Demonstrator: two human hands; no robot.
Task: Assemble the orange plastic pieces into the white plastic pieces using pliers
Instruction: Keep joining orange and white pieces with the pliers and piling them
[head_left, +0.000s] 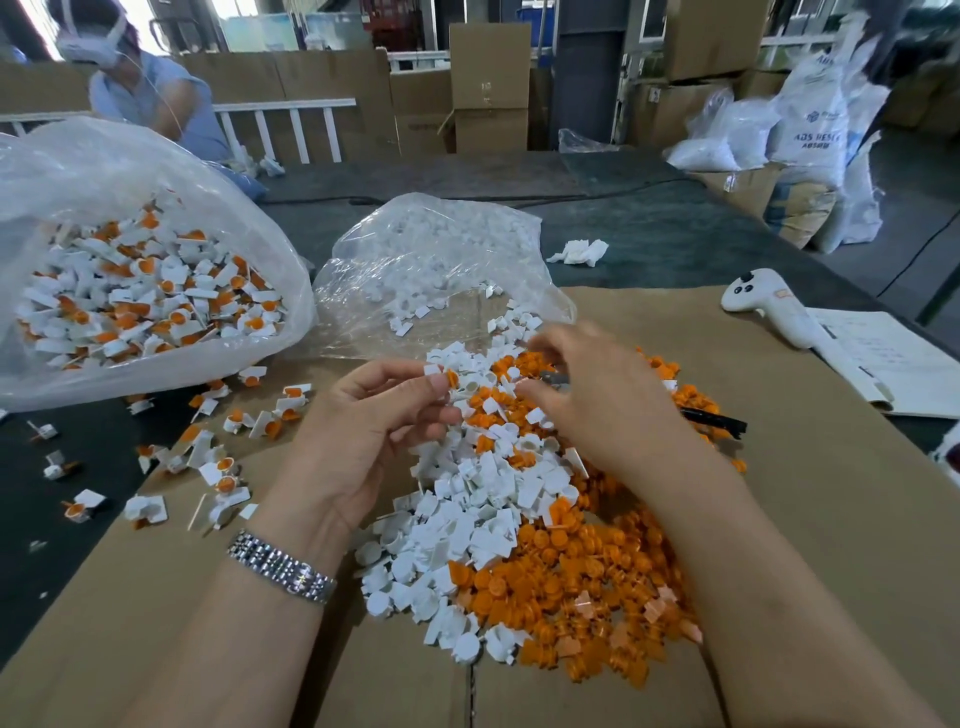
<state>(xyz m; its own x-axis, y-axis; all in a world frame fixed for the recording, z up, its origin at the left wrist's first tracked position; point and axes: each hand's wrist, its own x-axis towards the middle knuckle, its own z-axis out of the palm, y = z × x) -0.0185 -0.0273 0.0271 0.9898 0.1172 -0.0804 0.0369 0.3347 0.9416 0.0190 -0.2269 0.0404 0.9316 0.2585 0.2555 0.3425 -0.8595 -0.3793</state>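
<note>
Both forearms are showing bare, no sleeves reaching them, and the left wrist is wearing a silver link-band watch (282, 567), catching the light

Even daylight, soft shadows — right hand (597, 395) motion-blurred, edges bowed.

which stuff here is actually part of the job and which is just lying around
In use: left hand pinching a white piece, right hand gripping pliers, loose pile, bag of finished parts.
Lying about: controller, crumpled tissue, papers.
</note>
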